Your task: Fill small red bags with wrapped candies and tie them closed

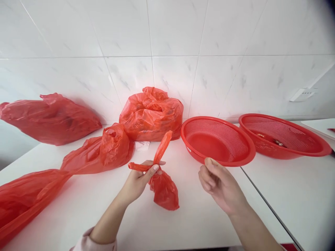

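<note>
My left hand (141,179) is closed on a small red plastic bag (166,191), pinching it at the neck between thumb and fingers. Two twisted handle ends (162,148) stick out above the grip, and the bag's rounded body hangs below over the white table. To the right, my right hand (218,183) is closed with the fingers curled and the thumb on top. What it holds, if anything, is hidden. It is in front of the near rim of a red perforated basket (192,148), in which I see no contents.
A second red basket (290,153) at the right holds a few small items. A full red bag (151,118) stands against the tiled wall, another bag (60,122) lies at the left, and a long twisted red bag (91,155) stretches across the white table (204,223).
</note>
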`<state>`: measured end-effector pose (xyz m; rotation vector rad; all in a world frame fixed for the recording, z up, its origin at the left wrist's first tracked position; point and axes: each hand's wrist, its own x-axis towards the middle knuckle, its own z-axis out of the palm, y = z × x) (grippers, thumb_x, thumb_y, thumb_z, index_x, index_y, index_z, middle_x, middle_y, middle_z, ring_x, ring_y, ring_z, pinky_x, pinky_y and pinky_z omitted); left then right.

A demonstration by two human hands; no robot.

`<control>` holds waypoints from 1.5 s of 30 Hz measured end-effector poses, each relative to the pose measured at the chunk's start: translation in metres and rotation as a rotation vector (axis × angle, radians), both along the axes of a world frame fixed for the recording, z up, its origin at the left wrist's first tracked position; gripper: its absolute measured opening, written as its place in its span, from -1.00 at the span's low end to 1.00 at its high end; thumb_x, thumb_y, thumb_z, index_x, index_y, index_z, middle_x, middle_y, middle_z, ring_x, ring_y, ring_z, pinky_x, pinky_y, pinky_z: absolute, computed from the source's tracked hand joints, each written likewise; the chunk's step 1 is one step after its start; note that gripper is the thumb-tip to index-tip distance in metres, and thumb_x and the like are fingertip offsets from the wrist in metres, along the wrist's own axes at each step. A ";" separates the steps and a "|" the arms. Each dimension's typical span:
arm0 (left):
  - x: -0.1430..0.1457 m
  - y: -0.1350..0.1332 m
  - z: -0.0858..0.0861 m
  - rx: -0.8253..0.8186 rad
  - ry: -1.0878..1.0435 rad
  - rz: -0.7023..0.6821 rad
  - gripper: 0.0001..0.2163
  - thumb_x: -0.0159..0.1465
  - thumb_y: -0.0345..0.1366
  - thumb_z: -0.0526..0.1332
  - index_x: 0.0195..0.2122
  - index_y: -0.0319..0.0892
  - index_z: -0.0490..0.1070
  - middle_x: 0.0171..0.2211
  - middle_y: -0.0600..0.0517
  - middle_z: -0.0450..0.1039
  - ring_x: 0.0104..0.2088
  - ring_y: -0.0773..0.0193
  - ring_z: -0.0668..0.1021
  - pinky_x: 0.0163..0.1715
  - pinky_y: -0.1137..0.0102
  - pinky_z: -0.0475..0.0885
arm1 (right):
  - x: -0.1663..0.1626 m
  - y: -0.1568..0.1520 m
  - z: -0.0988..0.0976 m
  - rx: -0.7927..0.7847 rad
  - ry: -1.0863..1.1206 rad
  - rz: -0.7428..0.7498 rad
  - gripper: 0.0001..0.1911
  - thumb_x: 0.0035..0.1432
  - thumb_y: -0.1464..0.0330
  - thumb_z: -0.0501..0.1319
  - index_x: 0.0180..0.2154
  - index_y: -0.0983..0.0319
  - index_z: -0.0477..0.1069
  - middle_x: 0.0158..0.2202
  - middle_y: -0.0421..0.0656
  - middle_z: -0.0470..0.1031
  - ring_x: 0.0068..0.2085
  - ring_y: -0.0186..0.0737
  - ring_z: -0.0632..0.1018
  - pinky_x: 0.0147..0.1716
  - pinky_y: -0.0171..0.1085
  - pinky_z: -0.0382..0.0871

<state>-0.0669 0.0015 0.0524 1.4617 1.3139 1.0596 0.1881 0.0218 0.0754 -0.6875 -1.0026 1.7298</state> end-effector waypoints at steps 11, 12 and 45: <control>0.015 0.004 0.009 0.076 0.005 -0.170 -0.78 0.33 -0.15 0.17 -0.31 -0.13 0.54 -0.51 0.09 0.41 -0.38 0.30 0.45 -0.29 0.39 0.37 | -0.058 0.015 -0.015 0.190 -0.206 0.076 -0.61 0.25 0.10 0.17 -0.48 0.23 0.29 -0.65 -0.34 0.13 -0.58 -0.44 0.16 -0.55 -0.34 0.03; 0.012 0.004 0.007 0.083 -0.032 -0.153 -0.79 0.33 -0.15 0.17 -0.24 -0.11 0.56 -0.46 0.07 0.47 -0.33 0.29 0.48 -0.24 0.39 0.38 | -0.057 0.011 -0.019 0.172 -0.181 0.080 -0.60 0.26 0.10 0.17 -0.50 0.23 0.25 -0.65 -0.33 0.17 -0.58 -0.44 0.20 -0.55 -0.34 0.05; 0.047 0.000 -0.015 0.450 0.143 0.217 -0.80 0.22 -0.55 0.13 -0.26 -0.10 0.23 -0.37 0.12 0.41 -0.39 0.35 0.52 -0.36 0.42 0.46 | -0.065 -0.011 -0.039 0.610 -0.709 -0.195 -0.82 0.06 0.53 0.10 -0.32 0.15 0.20 -0.34 -0.23 0.38 -0.31 -0.27 0.45 -0.26 -0.23 0.36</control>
